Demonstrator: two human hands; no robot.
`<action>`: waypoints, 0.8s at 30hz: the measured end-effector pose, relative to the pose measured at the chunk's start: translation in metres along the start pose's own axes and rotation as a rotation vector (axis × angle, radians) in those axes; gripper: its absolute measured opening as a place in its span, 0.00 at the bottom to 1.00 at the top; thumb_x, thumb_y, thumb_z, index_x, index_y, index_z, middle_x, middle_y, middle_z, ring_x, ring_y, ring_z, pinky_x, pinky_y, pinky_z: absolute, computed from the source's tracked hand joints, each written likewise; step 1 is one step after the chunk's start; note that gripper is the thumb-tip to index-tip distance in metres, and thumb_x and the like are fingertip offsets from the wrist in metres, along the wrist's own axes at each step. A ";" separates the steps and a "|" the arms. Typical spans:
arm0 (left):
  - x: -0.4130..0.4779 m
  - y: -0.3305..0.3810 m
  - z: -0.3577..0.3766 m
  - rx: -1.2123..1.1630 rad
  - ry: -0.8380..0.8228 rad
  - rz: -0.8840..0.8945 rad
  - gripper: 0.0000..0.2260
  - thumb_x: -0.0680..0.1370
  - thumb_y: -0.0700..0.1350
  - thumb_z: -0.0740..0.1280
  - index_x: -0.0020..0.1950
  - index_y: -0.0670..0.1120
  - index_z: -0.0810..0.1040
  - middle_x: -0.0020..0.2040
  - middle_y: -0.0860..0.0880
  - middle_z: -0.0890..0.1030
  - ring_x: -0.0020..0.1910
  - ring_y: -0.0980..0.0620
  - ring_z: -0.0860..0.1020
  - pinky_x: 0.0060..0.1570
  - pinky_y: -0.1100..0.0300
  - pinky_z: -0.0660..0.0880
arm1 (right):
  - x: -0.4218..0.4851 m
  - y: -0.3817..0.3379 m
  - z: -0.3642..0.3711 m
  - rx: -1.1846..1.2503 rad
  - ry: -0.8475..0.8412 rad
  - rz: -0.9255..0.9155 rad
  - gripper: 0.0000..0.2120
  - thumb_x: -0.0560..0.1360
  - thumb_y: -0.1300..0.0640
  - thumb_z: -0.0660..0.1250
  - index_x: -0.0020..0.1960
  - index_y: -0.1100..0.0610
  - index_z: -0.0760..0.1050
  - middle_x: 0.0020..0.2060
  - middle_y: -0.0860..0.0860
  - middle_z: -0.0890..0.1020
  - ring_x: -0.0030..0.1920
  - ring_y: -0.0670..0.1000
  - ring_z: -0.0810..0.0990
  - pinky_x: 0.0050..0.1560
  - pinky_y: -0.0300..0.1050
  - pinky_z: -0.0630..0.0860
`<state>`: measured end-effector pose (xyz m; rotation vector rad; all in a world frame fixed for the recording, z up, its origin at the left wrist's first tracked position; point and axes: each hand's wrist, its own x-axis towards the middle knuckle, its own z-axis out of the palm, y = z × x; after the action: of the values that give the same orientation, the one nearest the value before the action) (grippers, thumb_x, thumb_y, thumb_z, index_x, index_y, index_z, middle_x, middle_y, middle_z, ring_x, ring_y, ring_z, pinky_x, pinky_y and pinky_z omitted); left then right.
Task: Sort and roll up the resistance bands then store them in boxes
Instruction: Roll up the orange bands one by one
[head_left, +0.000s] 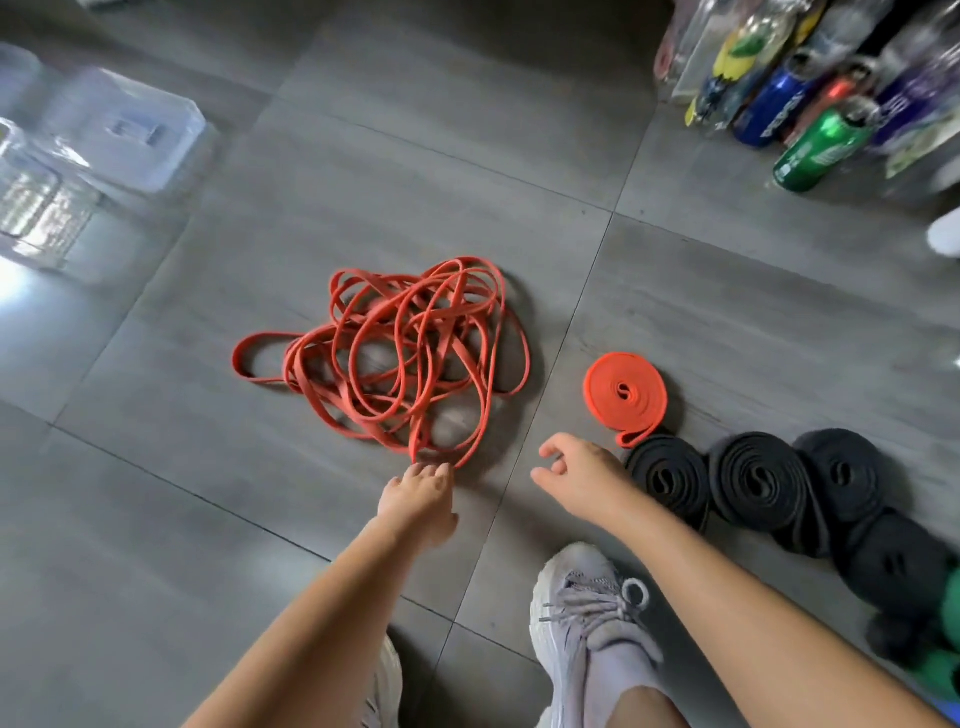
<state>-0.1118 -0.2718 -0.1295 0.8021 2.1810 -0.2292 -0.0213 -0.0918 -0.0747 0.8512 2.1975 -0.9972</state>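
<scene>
A tangled heap of thin red resistance bands (405, 353) lies on the grey tiled floor at centre. My left hand (418, 501) reaches to its near edge, fingertips touching the lowest loop; whether it grips the loop is hidden. My right hand (576, 475) hovers beside it with loosely curled fingers, holding nothing. To the right lies one rolled orange band (626, 393). Below that sits a row of rolled black bands (753, 480), and green rolls (945, 639) show at the right edge.
Clear plastic boxes (104, 135) stand at the upper left. A cluster of bottles and cans (810, 88) fills the upper right. My grey shoe (587, 618) rests on the floor between my arms.
</scene>
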 end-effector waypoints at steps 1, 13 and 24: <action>0.000 -0.003 0.004 0.082 0.028 0.033 0.22 0.76 0.47 0.64 0.68 0.45 0.64 0.67 0.48 0.71 0.69 0.47 0.63 0.62 0.54 0.67 | 0.001 -0.001 0.004 -0.002 -0.014 0.001 0.16 0.76 0.50 0.64 0.61 0.55 0.72 0.45 0.49 0.75 0.56 0.55 0.76 0.53 0.42 0.69; -0.067 0.015 -0.154 -0.275 0.508 0.199 0.09 0.75 0.48 0.65 0.52 0.45 0.77 0.46 0.46 0.81 0.47 0.44 0.79 0.42 0.55 0.74 | -0.054 -0.053 -0.054 0.055 0.157 -0.120 0.18 0.73 0.54 0.68 0.63 0.53 0.73 0.49 0.49 0.79 0.48 0.53 0.78 0.50 0.47 0.76; -0.287 0.041 -0.302 -0.981 0.755 0.555 0.03 0.72 0.36 0.71 0.42 0.44 0.80 0.39 0.43 0.79 0.38 0.48 0.77 0.34 0.65 0.75 | -0.197 -0.199 -0.163 0.178 0.361 -0.657 0.09 0.63 0.56 0.77 0.35 0.52 0.77 0.36 0.49 0.81 0.39 0.46 0.79 0.42 0.44 0.75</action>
<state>-0.1319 -0.2530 0.2879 0.9081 2.1728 1.5062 -0.0824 -0.1260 0.2414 0.3911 2.8194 -1.4478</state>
